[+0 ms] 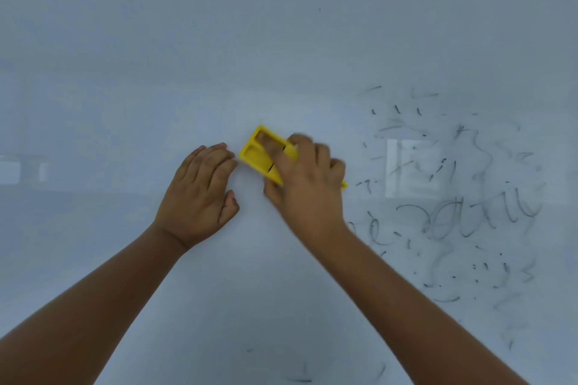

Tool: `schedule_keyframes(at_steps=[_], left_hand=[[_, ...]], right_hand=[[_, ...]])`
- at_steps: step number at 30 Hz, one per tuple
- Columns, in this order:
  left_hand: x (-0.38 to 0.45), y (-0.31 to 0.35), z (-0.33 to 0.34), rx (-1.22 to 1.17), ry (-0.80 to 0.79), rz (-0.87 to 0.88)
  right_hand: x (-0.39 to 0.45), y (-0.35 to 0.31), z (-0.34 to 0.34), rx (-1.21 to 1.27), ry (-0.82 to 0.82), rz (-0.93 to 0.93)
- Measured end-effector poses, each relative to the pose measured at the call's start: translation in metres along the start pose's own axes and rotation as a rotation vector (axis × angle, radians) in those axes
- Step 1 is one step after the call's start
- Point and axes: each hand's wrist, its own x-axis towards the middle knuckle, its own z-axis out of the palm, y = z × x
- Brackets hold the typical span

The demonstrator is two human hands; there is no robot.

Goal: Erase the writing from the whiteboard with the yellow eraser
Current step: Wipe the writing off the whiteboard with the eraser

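Right fingers (276, 147) on yellow eraser (261, 155), bare whiteboard (125, 72) leftward

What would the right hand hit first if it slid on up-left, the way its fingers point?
Nothing solid, it seems: the right hand, holding the eraser, points past the left hand's fingertips onto bare whiteboard. The margin beside those fingertips looks slim.

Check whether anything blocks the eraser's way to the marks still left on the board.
Nothing visible does. The right hand holds the eraser, and bare board lies between it and the leftover marks to its right.
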Motion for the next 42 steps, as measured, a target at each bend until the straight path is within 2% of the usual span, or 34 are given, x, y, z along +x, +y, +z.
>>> schedule_keyframes(at_steps=[4, 8, 11, 13, 16, 19, 23, 26, 28, 33, 34, 38, 40, 42], left_hand=[[0.000, 0.000, 0.000, -0.006, 0.018, -0.014], [-0.001, 0.001, 0.000, 0.018, -0.028, -0.015], [-0.001, 0.001, -0.001, 0.038, -0.094, -0.038], [0.000, 0.000, -0.001, 0.044, -0.132, -0.045], [0.001, 0.001, -0.001, 0.064, -0.170, -0.028], [0.000, 0.000, 0.001, 0.081, -0.191, -0.021], [0.000, -0.001, 0.001, 0.102, -0.203, -0.021], [-0.001, 0.000, 0.002, 0.110, -0.198, -0.024], [-0.001, 0.001, 0.002, 0.116, -0.193, -0.030], [-0.002, 0.003, 0.000, 0.121, -0.183, -0.038], [-0.003, 0.003, 0.000, 0.117, -0.181, -0.040], [-0.001, 0.002, 0.000, 0.101, -0.169, -0.044], [0.000, 0.002, -0.002, 0.093, -0.177, -0.047], [0.001, 0.003, -0.003, 0.085, -0.176, -0.051]], right_hand=[[-0.023, 0.021, -0.003, 0.072, -0.022, -0.054], [0.007, 0.073, -0.011, 0.013, 0.045, 0.201], [0.023, 0.081, -0.010, 0.019, 0.100, 0.334], [0.015, 0.065, -0.007, 0.029, 0.093, 0.277], [-0.016, 0.047, -0.002, 0.038, 0.069, 0.084], [-0.033, 0.074, -0.006, 0.025, 0.042, 0.046], [-0.001, 0.133, -0.020, -0.011, 0.118, 0.386], [0.043, 0.147, -0.025, 0.047, 0.164, 0.588], [0.057, 0.136, -0.024, 0.050, 0.157, 0.559], [0.017, 0.118, -0.017, 0.009, 0.107, 0.267], [0.012, 0.128, -0.019, 0.007, 0.113, 0.292], [0.043, 0.160, -0.027, 0.064, 0.180, 0.583], [0.062, 0.143, -0.026, 0.057, 0.157, 0.573], [0.067, 0.108, -0.020, 0.020, 0.121, 0.462]])
